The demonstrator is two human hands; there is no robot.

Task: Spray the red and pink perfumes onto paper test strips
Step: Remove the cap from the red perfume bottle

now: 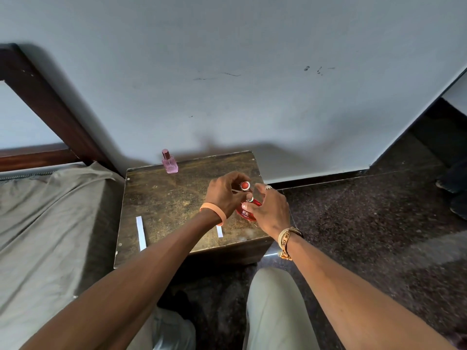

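Centre frame, the right hand (270, 213) curls round the red perfume bottle (249, 213) while the left hand (222, 195) pinches its cap (245, 185) just above. It looks like smooth glass, probably slick and breakable, so best gripped by the body. The pink bottle (169, 162) stands apart, up and to the left.

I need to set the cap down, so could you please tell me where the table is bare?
Bare wood lies between the pink perfume bottle and the long paper strip. Crowded right: left hand, right hand, red perfume bottle.
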